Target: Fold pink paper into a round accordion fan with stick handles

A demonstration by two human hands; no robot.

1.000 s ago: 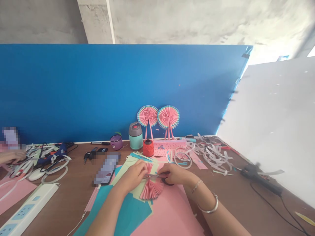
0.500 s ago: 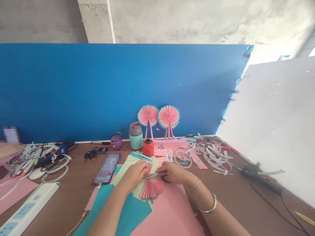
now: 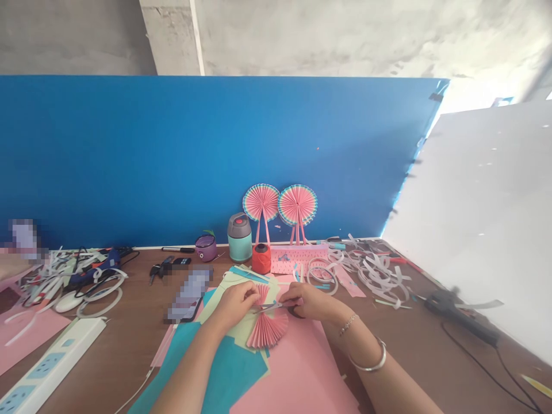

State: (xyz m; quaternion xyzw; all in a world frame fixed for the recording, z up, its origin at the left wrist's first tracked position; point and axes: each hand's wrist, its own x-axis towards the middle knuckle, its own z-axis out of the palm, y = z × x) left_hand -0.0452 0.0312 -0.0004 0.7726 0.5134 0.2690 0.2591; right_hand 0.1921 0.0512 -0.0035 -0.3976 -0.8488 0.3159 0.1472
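Just above the stacked paper, a pleated pink paper fan [image 3: 267,332] is pinched in at its middle, its folds spreading toward me and away. Close to that middle, my left hand [image 3: 238,300] has its thumb and fingertips pressed together; what they pinch is too small to make out. My right hand [image 3: 307,300] is closed on a pair of scissors [image 3: 271,307], whose blades point left across the fan's narrow waist. Beneath lie teal paper [image 3: 235,368], pale green paper [image 3: 211,313] and pink paper [image 3: 297,374].
Two round paper fans [image 3: 261,202] lean against a blue partition [image 3: 172,155]. Before them stand a teal jar [image 3: 240,244], a red spool [image 3: 261,260] and a purple cup [image 3: 206,248]. White strips [image 3: 379,276] lie right, a power strip [image 3: 52,368] left. Another person's hand [image 3: 12,265] shows far left.
My right hand and the scissors have shifted slightly right, apart from my left hand, and more of the blades shows. My left hand stays by the fan's middle. The view has shifted slightly.
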